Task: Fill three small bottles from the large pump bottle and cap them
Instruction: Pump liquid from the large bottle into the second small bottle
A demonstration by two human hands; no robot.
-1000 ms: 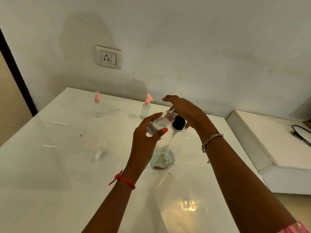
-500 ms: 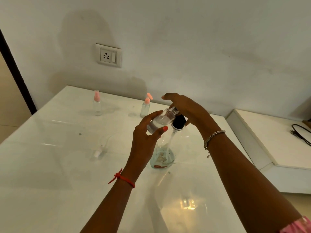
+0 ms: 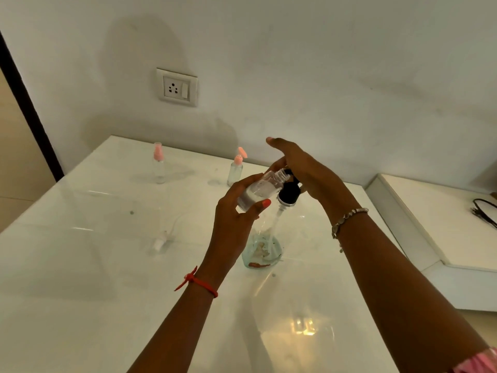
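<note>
The left hand (image 3: 236,219) grips a small clear bottle (image 3: 256,193) between thumb and fingers. The bottle is tilted, uncapped, and partly filled, with its open neck pointing at the nozzle under the right hand (image 3: 304,170). The right hand lies over the black pump head (image 3: 289,191) of the large pump bottle (image 3: 262,250), fingers mostly straight and index finger raised. The pump bottle stands on the white table (image 3: 80,292) directly below both hands.

Beyond the left hand, near the wall, stand two small bottles: one with a closed pink cap (image 3: 158,164) and one with its pink cap flipped up (image 3: 236,168). A loose white cap piece (image 3: 160,242) lies on the table to the left of the left hand.
</note>
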